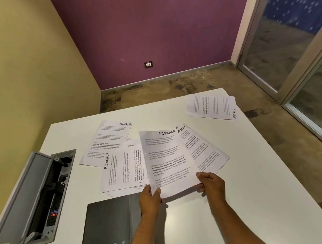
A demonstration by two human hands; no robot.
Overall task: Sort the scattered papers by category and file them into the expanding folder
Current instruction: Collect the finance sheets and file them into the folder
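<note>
Nearest to us, a dark folder (108, 222) lies flat at the near edge of the white worktop (245, 207). Just beyond it, the left hand (150, 196) pinches the near corner of a sheet headed FINANCE (168, 162), thumb on top. The right hand (212, 184) grips the same sheet at its right edge, together with the fanned sheets (208, 152) beneath it, one of which shows part of the heading ADMIN. To the left, a second FINANCE sheet (122, 168) lies sideways, overlapping an ADMIN sheet (110, 138). A further FINANCE pile (211, 107) lies well apart at the far right corner. An open cable box (44, 190) sits recessed at the left.
</note>
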